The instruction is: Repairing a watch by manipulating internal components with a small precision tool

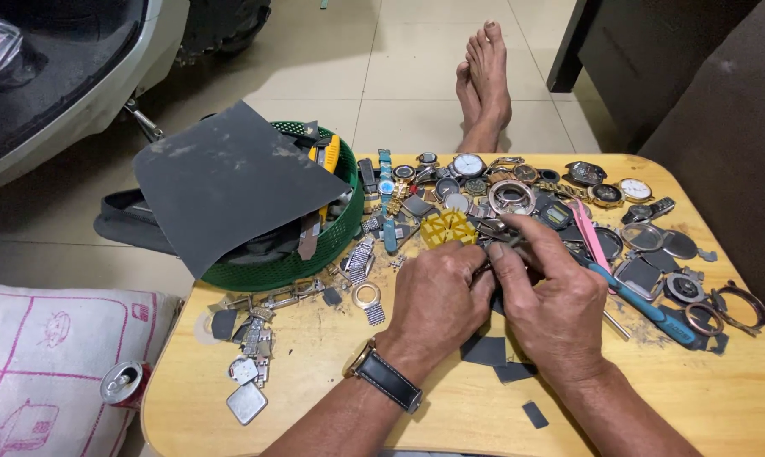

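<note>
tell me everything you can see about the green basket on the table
The green basket is round, of plastic mesh with an openwork rim, and stands upright at the table's far left corner. A big dark grey abrasive sheet, scuffed pale in spots, lies tilted over most of it. A yellow-handled tool and dark strips poke out on its right side. Watch bracelets lie against its base. Neither hand touches it.

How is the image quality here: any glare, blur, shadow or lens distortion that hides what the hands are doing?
Head view: even indoor light, sharp across the table; soft shadows only under the left hand and right hand; mild glare on the floor tiles; wide-angle bending at the edges; the small part pinched between the fingers is hidden.
</note>
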